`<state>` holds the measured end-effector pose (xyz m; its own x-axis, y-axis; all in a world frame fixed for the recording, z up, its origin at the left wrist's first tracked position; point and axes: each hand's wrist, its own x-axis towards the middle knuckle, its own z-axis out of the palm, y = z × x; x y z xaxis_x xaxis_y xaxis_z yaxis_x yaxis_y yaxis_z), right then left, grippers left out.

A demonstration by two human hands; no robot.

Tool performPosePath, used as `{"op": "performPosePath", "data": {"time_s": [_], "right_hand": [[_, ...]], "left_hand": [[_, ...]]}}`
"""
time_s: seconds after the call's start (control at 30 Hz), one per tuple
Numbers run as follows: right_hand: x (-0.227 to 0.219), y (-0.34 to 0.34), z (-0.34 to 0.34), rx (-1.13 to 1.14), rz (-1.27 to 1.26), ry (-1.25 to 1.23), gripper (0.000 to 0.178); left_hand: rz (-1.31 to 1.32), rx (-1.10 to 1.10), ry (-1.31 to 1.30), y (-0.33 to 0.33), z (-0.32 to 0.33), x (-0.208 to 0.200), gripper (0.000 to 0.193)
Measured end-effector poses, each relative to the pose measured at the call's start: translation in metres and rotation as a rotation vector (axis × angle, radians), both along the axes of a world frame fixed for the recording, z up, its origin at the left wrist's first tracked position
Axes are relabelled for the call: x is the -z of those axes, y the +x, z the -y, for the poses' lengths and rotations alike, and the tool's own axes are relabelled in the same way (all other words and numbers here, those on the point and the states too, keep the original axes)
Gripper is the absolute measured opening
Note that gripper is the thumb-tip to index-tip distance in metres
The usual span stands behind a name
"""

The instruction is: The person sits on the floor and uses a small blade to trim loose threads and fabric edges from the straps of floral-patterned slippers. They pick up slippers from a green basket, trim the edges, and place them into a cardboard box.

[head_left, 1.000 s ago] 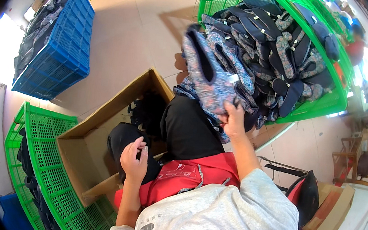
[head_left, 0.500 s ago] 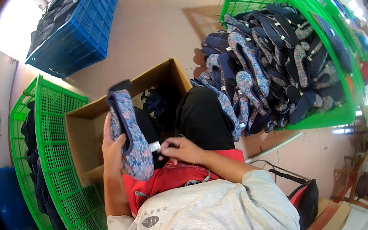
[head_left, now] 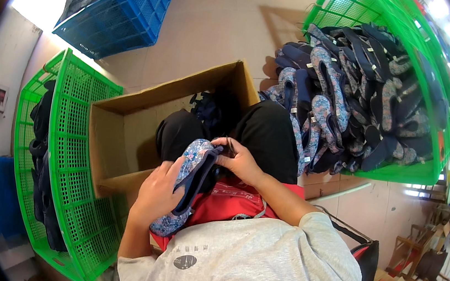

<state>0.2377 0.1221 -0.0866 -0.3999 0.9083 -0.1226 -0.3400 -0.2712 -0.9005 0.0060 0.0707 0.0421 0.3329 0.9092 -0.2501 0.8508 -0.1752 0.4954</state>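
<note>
A blue floral slipper (head_left: 194, 156) with a dark lining lies over my lap, its opening turned toward the right. My left hand (head_left: 159, 191) is wrapped round its side, thumb on the rim of the opening. At its far end, my right hand (head_left: 242, 163) pinches the dark edge between thumb and fingers. Something small and dark shows among those right fingers, too hidden to name. Beneath the slipper are a red apron (head_left: 240, 198) and my black-trousered knees.
An open cardboard box (head_left: 117, 136) with a dark bundle inside stands before my knees. Slippers (head_left: 322, 118) spill from a green crate (head_left: 393, 173) at the right. Another green crate (head_left: 82, 152) stands at the left, with a blue crate (head_left: 122, 20) beyond it.
The slipper has turned over and shifted down toward my lap, its opening now facing right. My right hand has gone from the white tag to the slipper's far end.
</note>
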Motion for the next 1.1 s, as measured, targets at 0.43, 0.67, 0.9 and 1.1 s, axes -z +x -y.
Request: {"op": "performPosePath", "data": {"time_s": [0.43, 0.67, 0.9, 1.1], "right_hand": [[-0.02, 0.012, -0.001, -0.02, 0.034, -0.23, 0.014], [-0.015, 0.021, -0.004, -0.02, 0.02, -0.239, 0.014], [-0.028, 0.033, -0.014, 0.139, -0.082, -0.364, 0.019], [-0.044, 0.034, -0.028, 0.101, -0.159, -0.378, 0.02]], "left_hand": [[0.223, 0.084, 0.123, 0.018, -0.045, 0.015, 0.049], [0.389, 0.221, 0.028, 0.018, -0.078, 0.036, 0.032], [0.458, 0.235, -0.047, 0.026, -0.086, 0.043, 0.023], [0.4, 0.05, -0.081, 0.037, -0.082, 0.035, 0.016]]}}
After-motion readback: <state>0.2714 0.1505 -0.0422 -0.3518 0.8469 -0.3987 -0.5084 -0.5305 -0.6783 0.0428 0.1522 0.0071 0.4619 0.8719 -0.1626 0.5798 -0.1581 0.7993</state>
